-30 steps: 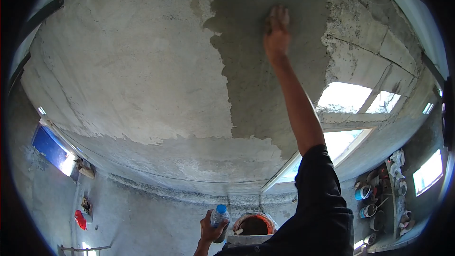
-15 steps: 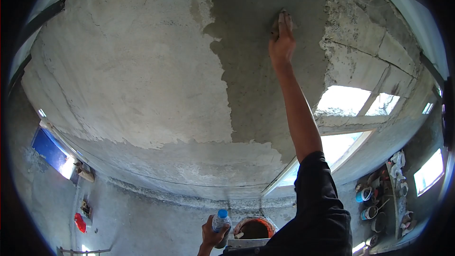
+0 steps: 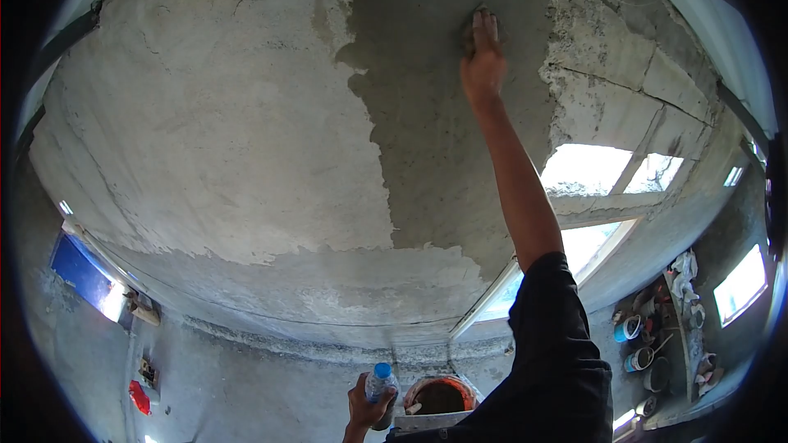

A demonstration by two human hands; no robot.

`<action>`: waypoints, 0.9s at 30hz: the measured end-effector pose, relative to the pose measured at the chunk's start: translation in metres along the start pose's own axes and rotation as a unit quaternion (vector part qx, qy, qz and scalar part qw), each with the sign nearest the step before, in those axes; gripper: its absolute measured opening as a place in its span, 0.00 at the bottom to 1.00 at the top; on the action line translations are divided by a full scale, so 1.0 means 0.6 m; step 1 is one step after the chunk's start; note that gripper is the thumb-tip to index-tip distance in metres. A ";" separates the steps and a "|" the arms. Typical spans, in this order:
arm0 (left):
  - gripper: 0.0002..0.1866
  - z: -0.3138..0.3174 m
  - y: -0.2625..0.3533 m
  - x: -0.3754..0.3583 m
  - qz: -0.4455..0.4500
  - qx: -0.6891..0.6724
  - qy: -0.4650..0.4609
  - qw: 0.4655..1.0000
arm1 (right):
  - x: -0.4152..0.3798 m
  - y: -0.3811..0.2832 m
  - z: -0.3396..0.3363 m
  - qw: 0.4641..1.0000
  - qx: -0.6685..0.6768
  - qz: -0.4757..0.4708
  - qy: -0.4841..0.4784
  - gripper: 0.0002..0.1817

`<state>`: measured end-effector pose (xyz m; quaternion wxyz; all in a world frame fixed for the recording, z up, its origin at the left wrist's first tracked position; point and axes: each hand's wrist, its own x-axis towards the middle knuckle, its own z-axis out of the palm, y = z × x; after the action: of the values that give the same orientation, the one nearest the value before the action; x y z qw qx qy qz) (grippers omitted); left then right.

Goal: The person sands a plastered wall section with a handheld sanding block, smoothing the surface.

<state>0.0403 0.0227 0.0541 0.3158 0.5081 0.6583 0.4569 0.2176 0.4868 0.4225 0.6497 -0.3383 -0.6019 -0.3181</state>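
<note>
A small dark pad (image 3: 468, 43) lies under the right hand (image 3: 483, 72), high on a darker, damp-looking patch (image 3: 431, 115) of the wall; its edge shows beside the fingers, though its material is hard to make out. Those fingers reach upward close together, flattened over the pad, the thumb too hidden to judge. It is probably light and fairly easy to manage, perhaps slick if wet; the best hold is across its back, with fingertips clear of the rubbing face. Low in the view, the left hand (image 3: 359, 404) wraps its fingers round the body of a clear bottle (image 3: 386, 385) with a blue cap (image 3: 382, 370). The bottle looks like thin plastic, so it should be light for its size but give under a hard squeeze; the middle is the place to grip, firmly rather than tightly. Just beside it stands a round tub (image 3: 469, 393) with an orange rim. Pale, rough-edged plaster (image 3: 246, 115) borders the dark patch on the left, cracked wall (image 3: 607, 102) on the right, with a bright window (image 3: 593, 246) below. Farther off are buckets (image 3: 628, 329) at the right and a red object (image 3: 139, 398) at the left.
</note>
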 end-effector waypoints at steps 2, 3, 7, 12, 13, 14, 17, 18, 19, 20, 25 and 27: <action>0.25 -0.002 0.000 -0.002 -0.004 -0.005 -0.002 1.000 | -0.047 -0.008 0.015 0.999 0.033 -0.009 -0.038 0.30; 0.25 -0.002 -0.001 -0.001 0.000 -0.002 -0.001 1.000 | -0.075 -0.018 0.019 0.995 0.065 -0.021 -0.074 0.30; 0.25 0.003 0.000 -0.003 0.010 -0.015 0.008 1.000 | -0.140 -0.071 -0.024 0.974 0.110 -0.054 -0.192 0.29; 0.24 0.004 -0.005 -0.007 0.026 -0.018 0.014 0.999 | -0.027 -0.055 -0.023 0.990 0.128 0.004 -0.051 0.30; 0.25 0.007 -0.005 -0.005 0.021 -0.017 0.018 0.999 | -0.007 -0.049 -0.010 0.995 0.092 0.000 -0.034 0.30; 0.25 0.008 -0.005 -0.005 0.020 -0.018 0.020 0.999 | 0.000 -0.048 -0.002 0.998 0.056 -0.003 -0.018 0.31; 0.25 0.007 -0.001 -0.004 0.013 -0.007 0.017 1.000 | -0.073 -0.067 0.051 0.995 0.060 -0.069 -0.043 0.32; 0.25 0.007 0.005 -0.005 0.004 -0.010 0.016 1.000 | -0.117 -0.083 0.065 0.987 0.061 -0.108 -0.107 0.33; 0.26 0.007 0.008 -0.005 -0.003 -0.014 0.017 1.000 | -0.150 -0.099 0.067 0.973 0.063 -0.147 -0.168 0.33; 0.26 0.007 0.007 -0.006 -0.002 -0.015 0.019 1.000 | -0.157 -0.111 0.052 0.973 0.064 -0.149 -0.166 0.33; 0.25 0.001 0.000 -0.011 0.003 0.005 0.018 1.000 | -0.067 -0.105 0.014 0.993 0.087 -0.050 -0.060 0.32; 0.25 -0.003 0.002 -0.011 -0.001 0.002 0.024 1.000 | -0.021 -0.076 0.030 0.997 0.060 -0.048 -0.008 0.32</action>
<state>0.0409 0.0156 0.0554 0.2992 0.4968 0.6670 0.4677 0.1693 0.4760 0.4135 0.6478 -0.2717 -0.6410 -0.3092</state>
